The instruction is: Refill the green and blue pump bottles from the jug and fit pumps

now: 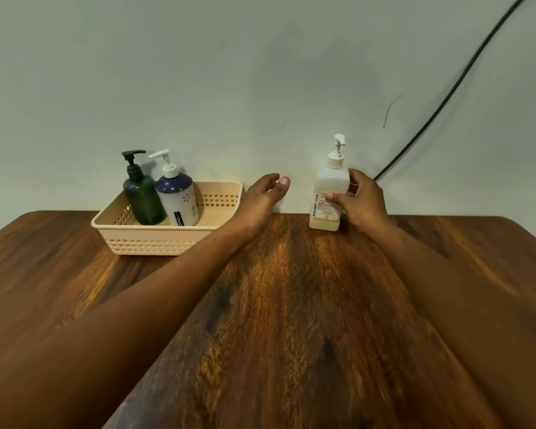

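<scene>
A dark green pump bottle (143,196) with a black pump and a blue-and-white pump bottle (178,198) with a white pump stand side by side in a beige basket (155,239) at the table's far left. A translucent white jug-like bottle (327,193) with a white pump and a little yellowish liquid at its bottom stands by the wall. My right hand (361,201) is wrapped around its right side. My left hand (263,196) hovers open between basket and white bottle, touching neither.
The dark wooden table (291,305) runs up to a pale wall. A black cable (455,85) runs diagonally down the wall behind the white bottle. Both forearms stretch across the tabletop.
</scene>
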